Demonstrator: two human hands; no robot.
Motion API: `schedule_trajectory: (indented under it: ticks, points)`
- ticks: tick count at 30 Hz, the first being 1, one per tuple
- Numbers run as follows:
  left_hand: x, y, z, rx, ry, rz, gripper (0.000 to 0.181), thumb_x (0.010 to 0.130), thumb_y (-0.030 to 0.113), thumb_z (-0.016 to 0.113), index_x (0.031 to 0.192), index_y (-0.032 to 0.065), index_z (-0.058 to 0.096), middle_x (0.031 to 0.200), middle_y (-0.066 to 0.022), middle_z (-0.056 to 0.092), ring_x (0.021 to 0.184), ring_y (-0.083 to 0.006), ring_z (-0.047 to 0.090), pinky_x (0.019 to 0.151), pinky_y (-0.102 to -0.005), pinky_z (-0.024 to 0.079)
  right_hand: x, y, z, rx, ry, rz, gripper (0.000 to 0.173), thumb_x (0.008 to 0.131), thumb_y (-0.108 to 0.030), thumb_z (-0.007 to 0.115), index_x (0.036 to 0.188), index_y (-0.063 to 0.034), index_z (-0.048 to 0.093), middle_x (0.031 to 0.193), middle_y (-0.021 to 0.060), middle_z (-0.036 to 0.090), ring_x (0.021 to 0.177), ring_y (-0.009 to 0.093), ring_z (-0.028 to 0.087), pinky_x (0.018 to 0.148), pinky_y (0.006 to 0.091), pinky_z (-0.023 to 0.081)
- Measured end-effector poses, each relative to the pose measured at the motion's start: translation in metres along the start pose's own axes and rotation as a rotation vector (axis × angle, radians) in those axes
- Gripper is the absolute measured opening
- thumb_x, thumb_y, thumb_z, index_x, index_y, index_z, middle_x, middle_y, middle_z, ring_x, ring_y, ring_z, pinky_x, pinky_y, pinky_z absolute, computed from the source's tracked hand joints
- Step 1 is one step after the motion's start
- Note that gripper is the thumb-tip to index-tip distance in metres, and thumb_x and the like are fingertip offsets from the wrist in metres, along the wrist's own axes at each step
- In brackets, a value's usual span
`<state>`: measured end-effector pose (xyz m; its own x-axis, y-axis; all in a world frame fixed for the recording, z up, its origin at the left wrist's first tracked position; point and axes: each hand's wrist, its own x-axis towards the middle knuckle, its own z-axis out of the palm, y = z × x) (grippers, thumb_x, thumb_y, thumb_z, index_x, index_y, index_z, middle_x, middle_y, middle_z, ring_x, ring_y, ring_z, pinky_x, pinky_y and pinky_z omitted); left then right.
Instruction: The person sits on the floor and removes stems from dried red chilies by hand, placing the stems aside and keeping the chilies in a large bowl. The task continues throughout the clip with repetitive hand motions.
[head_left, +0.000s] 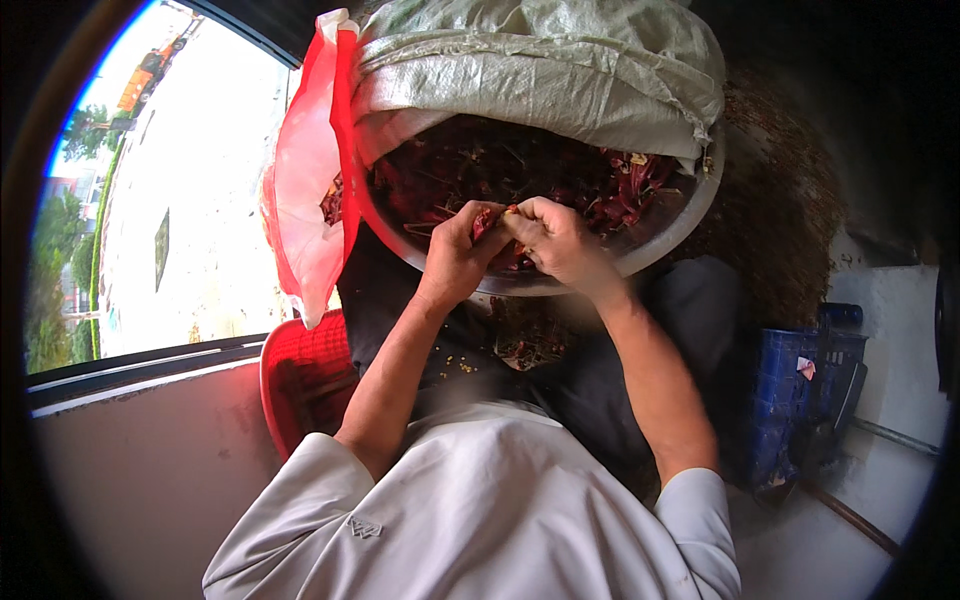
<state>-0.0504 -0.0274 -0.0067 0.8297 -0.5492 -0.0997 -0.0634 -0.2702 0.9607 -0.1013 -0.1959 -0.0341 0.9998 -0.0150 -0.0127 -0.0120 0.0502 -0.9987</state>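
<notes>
A wide metal basin (679, 244) filled with dried red chili peppers (637, 184) stands in front of me. Over its near rim, my left hand (463, 244) is closed around a dried red chili (484, 223). My right hand (555, 240) meets it at the fingertips, pinching a small piece at the chili's end, with orange-yellow bits showing between the fingers. What lies inside the palms is hidden. A white woven sack (525, 82) covers the far part of the basin.
Left of the basin stands a red and white bag (311, 180) with chilies inside, above a red plastic basket (300, 375). A blue plastic crate (784, 390) is at the right. Pale seeds (459, 366) lie on my dark trousers. A window frame (150, 369) borders the left.
</notes>
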Motion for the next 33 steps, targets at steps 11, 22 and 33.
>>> schedule_trajectory:
  ticks: [11,22,33]
  points:
    - [0.000,-0.030,-0.003,-0.205,0.054,0.042,0.023,0.093,0.004,0.066,0.115,0.0004,0.062,0.099,-0.0017,0.066,0.089,-0.0079,0.061,0.078,-0.0251,0.054,-0.008,-0.002,0.003,0.533,-0.065,0.218,0.018,0.097,-0.014,0.052,0.100,0.0008,0.062,0.068,-0.0020,0.051,0.059,0.005,0.048,0.047,0.0212,0.039]
    - [-0.006,-0.014,0.002,-0.167,0.066,0.009,0.020,0.092,0.003,0.066,0.111,-0.0013,0.063,0.093,-0.0023,0.067,0.083,-0.0084,0.062,0.075,-0.0248,0.055,-0.004,0.003,0.000,-0.001,-0.029,0.101,0.023,0.095,-0.020,0.058,0.100,0.0017,0.063,0.071,0.0059,0.062,0.059,0.007,0.057,0.048,0.0278,0.045]
    - [0.009,0.007,-0.045,-0.343,0.332,0.078,0.013,0.090,0.008,0.063,0.103,0.0047,0.064,0.084,-0.0018,0.066,0.064,-0.0078,0.054,0.054,-0.0217,0.040,-0.004,-0.003,-0.034,0.676,0.265,0.161,0.030,0.100,-0.032,0.058,0.098,-0.0029,0.061,0.066,-0.0034,0.045,0.052,0.005,0.042,0.044,0.0216,0.037]
